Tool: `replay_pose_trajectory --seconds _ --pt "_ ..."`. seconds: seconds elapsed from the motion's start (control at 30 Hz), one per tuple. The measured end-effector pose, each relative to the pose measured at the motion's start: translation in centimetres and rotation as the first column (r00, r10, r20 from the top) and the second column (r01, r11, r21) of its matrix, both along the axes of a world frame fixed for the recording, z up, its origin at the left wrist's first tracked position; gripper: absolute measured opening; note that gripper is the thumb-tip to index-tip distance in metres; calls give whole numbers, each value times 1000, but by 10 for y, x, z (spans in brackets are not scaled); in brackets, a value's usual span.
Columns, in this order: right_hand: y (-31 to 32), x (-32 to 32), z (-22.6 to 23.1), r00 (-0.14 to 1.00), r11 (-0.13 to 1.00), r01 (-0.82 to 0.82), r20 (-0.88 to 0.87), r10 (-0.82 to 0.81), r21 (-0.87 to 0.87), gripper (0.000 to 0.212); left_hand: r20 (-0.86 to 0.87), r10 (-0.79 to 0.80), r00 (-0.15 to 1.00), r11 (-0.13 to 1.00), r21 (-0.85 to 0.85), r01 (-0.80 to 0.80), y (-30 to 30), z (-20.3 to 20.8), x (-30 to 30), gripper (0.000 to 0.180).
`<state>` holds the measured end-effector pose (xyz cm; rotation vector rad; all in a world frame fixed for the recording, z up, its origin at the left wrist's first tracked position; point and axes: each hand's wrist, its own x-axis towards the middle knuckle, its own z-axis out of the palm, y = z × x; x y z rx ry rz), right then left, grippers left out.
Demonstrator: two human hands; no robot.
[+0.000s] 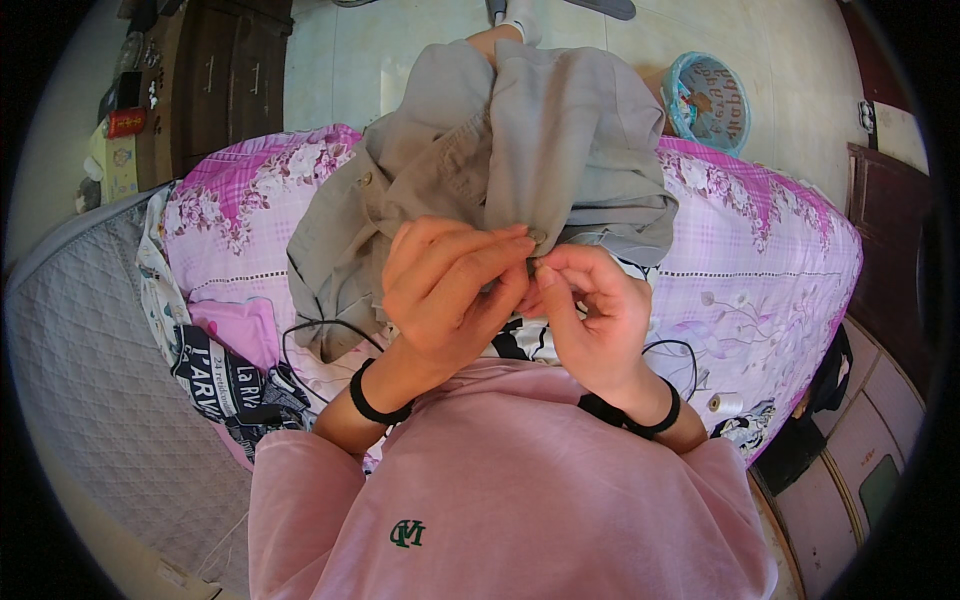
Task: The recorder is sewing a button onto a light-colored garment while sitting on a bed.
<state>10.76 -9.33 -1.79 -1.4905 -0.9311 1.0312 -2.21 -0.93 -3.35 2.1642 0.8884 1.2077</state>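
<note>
A grey-green garment (540, 130) lies spread over my lap, its folds hanging past my knees. At its near edge shows a small round button (538, 237), right by my fingertips. My left hand (455, 290) is closed in a pinch on the cloth beside this button. Close against it, my right hand (595, 315) has thumb and forefinger pressed together just below the button; whatever they hold is too small to make out. Another button (367, 179) sits on the garment's left part. Both wrists wear black bands.
I sit on a bed with a pink floral sheet (760, 260). A spool of white thread (725, 403) stands at right. Patterned dark cloth (215, 375) and a pink cloth (240, 330) lie at left. Beyond are a blue waste basket (742, 105) and a dark wooden cabinet (225, 85).
</note>
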Motion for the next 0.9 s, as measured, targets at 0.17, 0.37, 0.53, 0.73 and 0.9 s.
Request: replay_pose_trajectory --seconds 0.17,0.37,0.53,0.73,0.9 --pt "0 0 0 1000 1000 0 10 0 13 8 -29 -5 1000 1000 24 6 -1 4 -2 31" --pt "-1 -3 1 999 999 36 -24 -35 38 8 -164 -35 986 980 188 66 -2 8 -8 31" --pt "-1 -1 2 1000 999 24 6 -25 27 9 -206 -21 978 970 234 70 -4 10 -10 32" --pt "-2 -2 0 1000 998 9 -3 -9 62 11 -179 -17 984 975 214 56 -2 7 -12 29" --pt "-2 -3 0 1000 997 15 -15 -14 70 11 -173 -18 985 973 222 57 -2 8 -11 28"
